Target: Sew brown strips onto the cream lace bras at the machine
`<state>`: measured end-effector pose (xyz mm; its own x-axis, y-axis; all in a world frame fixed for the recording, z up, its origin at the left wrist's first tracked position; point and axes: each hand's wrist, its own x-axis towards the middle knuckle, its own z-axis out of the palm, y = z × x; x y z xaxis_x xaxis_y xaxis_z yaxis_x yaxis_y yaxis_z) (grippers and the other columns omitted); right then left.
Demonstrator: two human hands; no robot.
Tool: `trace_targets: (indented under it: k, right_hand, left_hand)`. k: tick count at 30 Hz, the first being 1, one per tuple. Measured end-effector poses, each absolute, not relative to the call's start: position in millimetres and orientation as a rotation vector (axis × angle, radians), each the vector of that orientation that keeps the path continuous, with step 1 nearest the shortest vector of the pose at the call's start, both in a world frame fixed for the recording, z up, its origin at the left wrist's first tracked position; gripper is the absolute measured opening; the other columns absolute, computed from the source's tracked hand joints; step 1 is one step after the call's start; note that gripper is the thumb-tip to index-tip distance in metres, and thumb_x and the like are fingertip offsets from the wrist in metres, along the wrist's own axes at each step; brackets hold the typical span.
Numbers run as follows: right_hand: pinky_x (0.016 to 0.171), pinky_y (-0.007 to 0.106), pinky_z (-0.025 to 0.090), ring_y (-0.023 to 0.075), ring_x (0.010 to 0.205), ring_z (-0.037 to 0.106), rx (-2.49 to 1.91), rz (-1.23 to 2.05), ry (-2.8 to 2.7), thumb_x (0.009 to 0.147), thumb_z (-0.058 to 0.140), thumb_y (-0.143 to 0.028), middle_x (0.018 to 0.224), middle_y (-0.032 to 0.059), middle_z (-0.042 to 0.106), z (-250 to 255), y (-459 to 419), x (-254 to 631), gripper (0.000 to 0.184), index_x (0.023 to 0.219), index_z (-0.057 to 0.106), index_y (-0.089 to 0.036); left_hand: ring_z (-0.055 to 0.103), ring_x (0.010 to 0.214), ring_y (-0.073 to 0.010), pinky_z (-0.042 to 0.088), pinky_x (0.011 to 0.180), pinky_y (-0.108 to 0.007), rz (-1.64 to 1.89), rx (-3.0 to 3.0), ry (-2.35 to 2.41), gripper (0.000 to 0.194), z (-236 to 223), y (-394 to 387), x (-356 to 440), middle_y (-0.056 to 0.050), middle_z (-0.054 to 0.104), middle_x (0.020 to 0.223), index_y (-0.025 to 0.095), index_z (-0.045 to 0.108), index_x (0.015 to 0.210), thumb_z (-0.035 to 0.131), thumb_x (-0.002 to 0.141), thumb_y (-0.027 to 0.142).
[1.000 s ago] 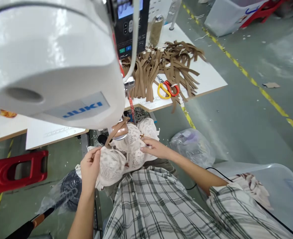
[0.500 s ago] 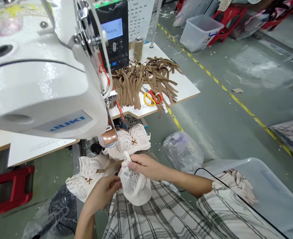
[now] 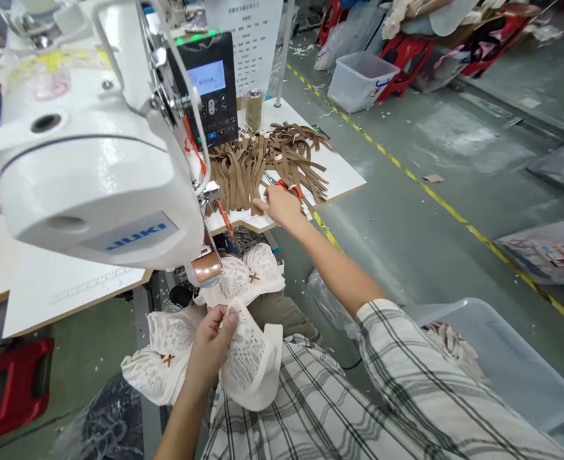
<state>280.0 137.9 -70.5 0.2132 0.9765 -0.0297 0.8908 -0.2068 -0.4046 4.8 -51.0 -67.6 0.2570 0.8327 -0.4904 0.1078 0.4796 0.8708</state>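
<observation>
My left hand (image 3: 212, 345) pinches the upper edge of a white lace bra (image 3: 250, 364), thumb on top, with one cup hanging over my lap. More of the white lace bras, with small brown bows, lie beside it: one part (image 3: 160, 358) to the left of my left hand, another (image 3: 243, 275) below the sewing machine head. Out over the table, my right hand (image 3: 281, 206) has its fingers apart at the near ends of the brown fabric strips (image 3: 238, 166). Scissors (image 3: 289, 187) with a red handle loop lie right behind that hand, partly covered by it.
The white sewing machine (image 3: 104, 191) fills the upper left, with a control panel (image 3: 210, 89) beside it. A thread spool (image 3: 254, 110) stands behind the strips. To my right sits a clear plastic bin (image 3: 517, 364) with fabric in it; a red stool (image 3: 13, 390) is at left.
My right hand has let go of the bra and moved up and forward to the strips on the table. My left hand now grips the bra's top edge. The view has shifted slightly.
</observation>
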Motion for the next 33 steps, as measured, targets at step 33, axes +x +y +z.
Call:
trace_targets:
  k: [33]
  right_hand:
    - [0.094, 0.042, 0.047, 0.0336, 0.115, 0.060, -2.299, 0.648, -1.255, 0.095, 0.048, -0.052, 0.123, 0.0269, 0.064, -65, 289, 328, 0.054, 0.118, 0.062, -0.005]
  left_hand:
    - [0.032, 0.054, -0.0080, 0.027, 0.053, -0.020, 0.624, 0.986, 1.199, 0.043, -61, -44, -7, 0.006, 0.040, 0.061, 0.018, 0.050, 0.073, 0.062, 0.087, 0.057]
